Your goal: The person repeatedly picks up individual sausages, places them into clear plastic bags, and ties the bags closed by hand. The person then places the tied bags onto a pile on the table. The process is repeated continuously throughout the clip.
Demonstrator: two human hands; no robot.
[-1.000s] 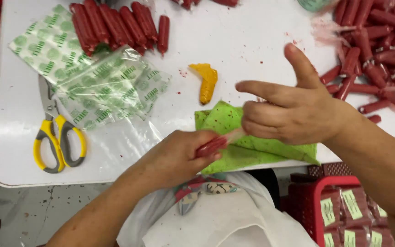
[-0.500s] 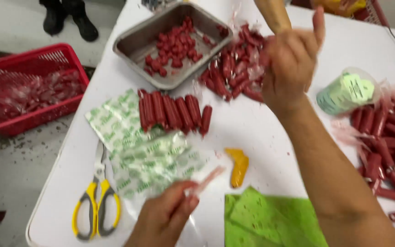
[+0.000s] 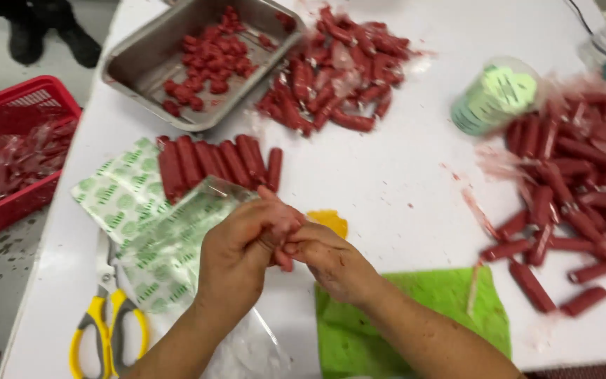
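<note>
Here, both hands are meeting over the near middle of the white table [image 3: 401, 182], the left hand [image 3: 243, 253] and right hand [image 3: 331, 263] closing fingertip to fingertip on 1 small red sausage [image 3: 283, 261], of which only a dark-red end is peeking out between the fingers; both grips are pinching tight, probably so the slippery piece is not sliding away. How the sausage is lying inside the fingers I cannot tell.

Just beyond the hands, a row of unwrapped sausages [image 3: 215, 163] is lying side by side toward the left edge, partly on a heap of green-printed clear bags [image 3: 149, 231], keeping pieces and bags within easy reach. Yellow-handled scissors [image 3: 106, 326] are resting at the near-left corner. A green cloth [image 3: 415, 323] is spreading along the near edge under the right forearm. A metal tray [image 3: 198, 56] of red bits is sitting at the far-left corner, a loose pile of sausages [image 3: 338, 70] beside it, and more are crowding the right edge [image 3: 569, 189]. A red basket [image 3: 15, 140] is standing off the left edge.
</note>
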